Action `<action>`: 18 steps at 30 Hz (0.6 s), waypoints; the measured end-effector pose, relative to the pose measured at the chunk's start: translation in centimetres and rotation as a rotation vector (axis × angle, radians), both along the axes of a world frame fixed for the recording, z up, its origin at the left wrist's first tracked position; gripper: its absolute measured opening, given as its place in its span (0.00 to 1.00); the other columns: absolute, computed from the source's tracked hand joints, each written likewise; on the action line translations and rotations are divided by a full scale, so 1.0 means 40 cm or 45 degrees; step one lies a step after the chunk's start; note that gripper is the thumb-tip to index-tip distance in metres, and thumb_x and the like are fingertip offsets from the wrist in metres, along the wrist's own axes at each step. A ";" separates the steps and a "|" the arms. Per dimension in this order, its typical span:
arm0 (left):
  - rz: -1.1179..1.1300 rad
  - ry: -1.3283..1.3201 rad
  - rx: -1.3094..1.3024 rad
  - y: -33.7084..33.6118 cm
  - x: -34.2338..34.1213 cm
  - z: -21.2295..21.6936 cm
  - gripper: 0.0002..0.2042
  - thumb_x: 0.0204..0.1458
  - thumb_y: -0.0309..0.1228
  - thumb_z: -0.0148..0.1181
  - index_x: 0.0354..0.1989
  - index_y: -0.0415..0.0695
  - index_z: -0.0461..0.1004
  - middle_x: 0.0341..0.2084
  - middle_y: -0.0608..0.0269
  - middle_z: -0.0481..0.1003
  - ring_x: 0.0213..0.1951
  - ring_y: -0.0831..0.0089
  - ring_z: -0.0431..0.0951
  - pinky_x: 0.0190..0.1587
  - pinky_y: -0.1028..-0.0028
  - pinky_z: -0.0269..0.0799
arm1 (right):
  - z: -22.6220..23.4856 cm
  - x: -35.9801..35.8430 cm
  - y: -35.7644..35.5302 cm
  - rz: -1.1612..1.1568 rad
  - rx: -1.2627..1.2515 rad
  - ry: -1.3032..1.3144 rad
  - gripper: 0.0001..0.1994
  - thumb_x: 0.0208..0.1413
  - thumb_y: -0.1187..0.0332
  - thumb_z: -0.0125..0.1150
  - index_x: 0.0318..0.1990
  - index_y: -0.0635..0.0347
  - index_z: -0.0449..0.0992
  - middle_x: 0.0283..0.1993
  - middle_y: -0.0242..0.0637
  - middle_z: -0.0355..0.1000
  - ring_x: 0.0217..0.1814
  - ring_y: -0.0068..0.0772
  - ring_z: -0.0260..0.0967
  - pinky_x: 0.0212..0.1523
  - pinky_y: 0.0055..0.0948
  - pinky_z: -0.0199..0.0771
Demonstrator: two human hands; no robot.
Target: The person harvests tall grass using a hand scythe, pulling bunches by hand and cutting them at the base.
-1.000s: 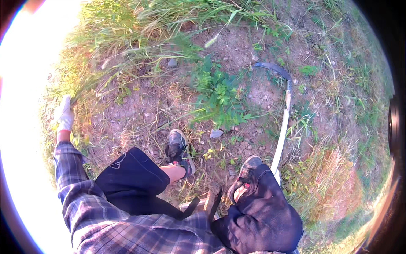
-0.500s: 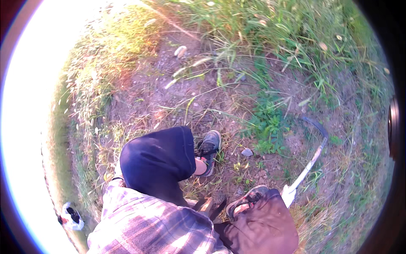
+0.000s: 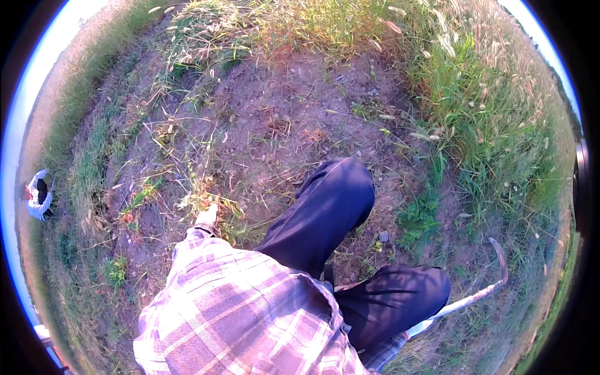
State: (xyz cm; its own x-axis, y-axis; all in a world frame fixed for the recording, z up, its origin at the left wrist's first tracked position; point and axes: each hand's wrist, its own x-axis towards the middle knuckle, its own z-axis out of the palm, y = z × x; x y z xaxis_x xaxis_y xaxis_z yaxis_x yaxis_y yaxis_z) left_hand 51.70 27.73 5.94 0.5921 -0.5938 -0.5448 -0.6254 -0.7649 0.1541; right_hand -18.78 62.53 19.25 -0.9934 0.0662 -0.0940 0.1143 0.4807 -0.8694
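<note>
White-gloved left hand [image 3: 206, 216] grasps cut grass [image 3: 206, 201] at 9 o'clock; sickle [image 3: 481, 289] at 4 o'clock, its holding hand hidden, grip untellable.

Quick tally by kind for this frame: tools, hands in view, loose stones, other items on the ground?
Sickle, white handle with curved blade, lower right: 1
Gloved left hand, down at a tuft of cut grass: 1
Small grey stone by the knee: 1
White and black object at the left edge: 1
Right hand: 0, hidden behind the leg
Total: 4
</note>
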 end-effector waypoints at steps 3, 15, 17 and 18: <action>-0.258 0.342 0.097 0.058 -0.109 -0.025 0.33 0.51 0.60 0.51 0.51 0.41 0.77 0.46 0.45 0.78 0.52 0.53 0.77 0.53 0.63 0.70 | 0.141 -0.001 -0.009 -0.032 0.009 0.177 0.20 0.61 0.62 0.58 0.52 0.69 0.67 0.39 0.44 0.72 0.34 0.32 0.71 0.30 0.32 0.73; -1.579 -0.124 0.371 0.020 -0.132 -0.186 0.16 0.48 0.45 0.57 0.36 0.49 0.83 0.30 0.58 0.81 0.34 0.59 0.82 0.33 0.55 0.75 | 0.455 0.172 -0.168 0.263 -0.351 0.402 0.10 0.61 0.64 0.58 0.42 0.58 0.65 0.23 0.26 0.57 0.16 0.15 0.53 0.15 0.20 0.53; -1.914 -0.404 0.529 0.004 -0.141 -0.202 0.12 0.47 0.43 0.58 0.34 0.54 0.84 0.27 0.65 0.82 0.32 0.63 0.82 0.28 0.53 0.75 | 0.449 0.216 -0.177 0.279 -0.472 0.366 0.09 0.62 0.65 0.57 0.42 0.57 0.65 0.22 0.26 0.56 0.16 0.15 0.52 0.14 0.19 0.51; -2.162 -0.522 0.634 0.013 -0.222 -0.217 0.11 0.46 0.42 0.59 0.34 0.56 0.84 0.26 0.67 0.82 0.32 0.64 0.82 0.27 0.53 0.75 | 0.470 0.215 -0.151 0.263 -0.493 0.401 0.08 0.62 0.66 0.56 0.42 0.56 0.65 0.21 0.25 0.55 0.15 0.15 0.51 0.14 0.18 0.51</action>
State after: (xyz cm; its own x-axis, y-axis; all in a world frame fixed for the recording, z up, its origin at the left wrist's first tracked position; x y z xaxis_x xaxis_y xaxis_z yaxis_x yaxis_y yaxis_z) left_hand 42.84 28.23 -2.75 -0.2888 -0.4737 -0.8320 -0.6240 0.7522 -0.2116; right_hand -10.18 56.51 38.05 -0.9662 -0.1139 0.2314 -0.2431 0.1030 -0.9645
